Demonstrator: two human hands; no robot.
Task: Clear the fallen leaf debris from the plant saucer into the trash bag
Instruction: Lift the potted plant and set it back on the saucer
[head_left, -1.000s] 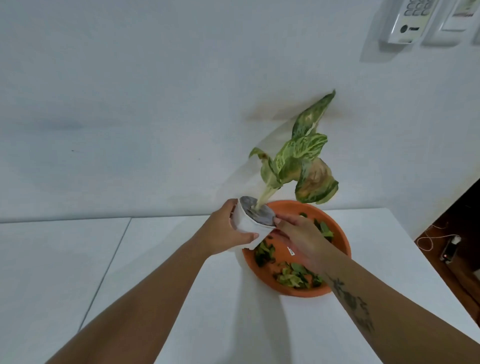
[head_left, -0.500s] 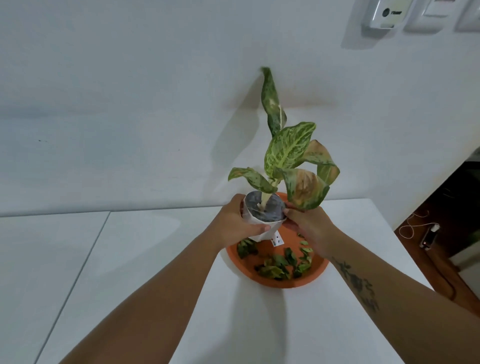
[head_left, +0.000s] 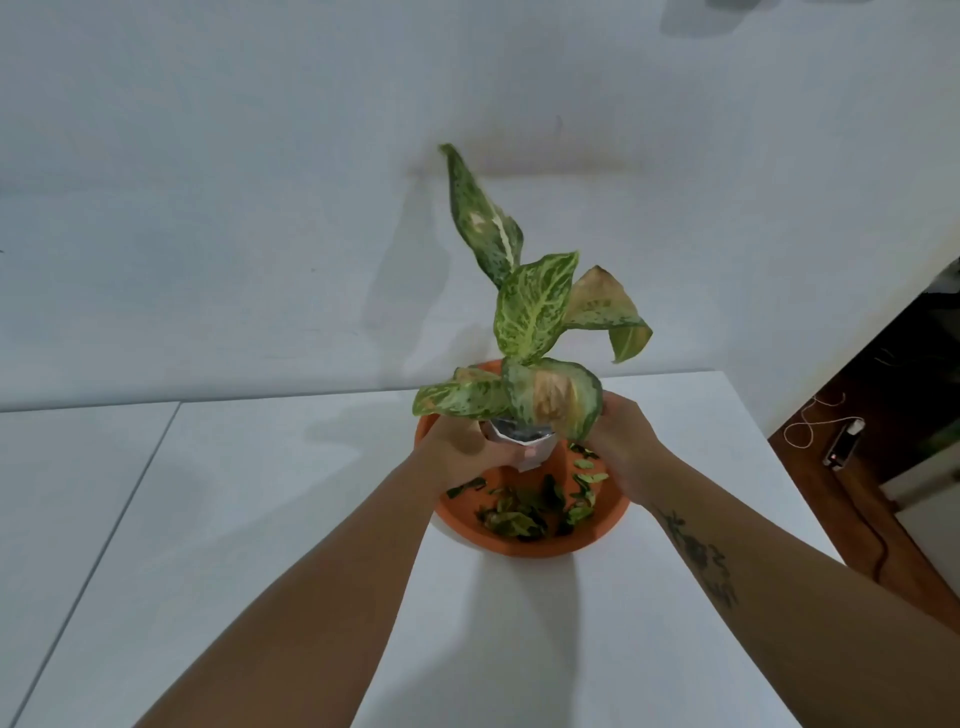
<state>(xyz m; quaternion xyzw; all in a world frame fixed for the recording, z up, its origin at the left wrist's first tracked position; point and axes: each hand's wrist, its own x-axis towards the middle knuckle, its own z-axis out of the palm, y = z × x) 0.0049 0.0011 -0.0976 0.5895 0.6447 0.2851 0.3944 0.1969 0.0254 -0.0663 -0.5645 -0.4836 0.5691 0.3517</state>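
A round orange plant saucer (head_left: 535, 545) sits on the white table. Green leaf debris (head_left: 530, 506) lies scattered over its near half. A small white pot (head_left: 524, 441) with a speckled green and yellowing plant (head_left: 530, 312) stands upright over the saucer's far part. My left hand (head_left: 462, 447) grips the pot's left side and my right hand (head_left: 621, 441) grips its right side, under a drooping leaf. Whether the pot's base touches the saucer is hidden. No trash bag is in view.
The white table (head_left: 260, 519) runs to a plain white wall (head_left: 260, 208) behind, with a seam at the left. The table's right edge drops to a brown floor, where a small device with a white cord (head_left: 841, 441) lies.
The tilted pot has been turned upright and brought in over the saucer with both hands still on it. The view has dropped, so the wall fixtures left the frame.
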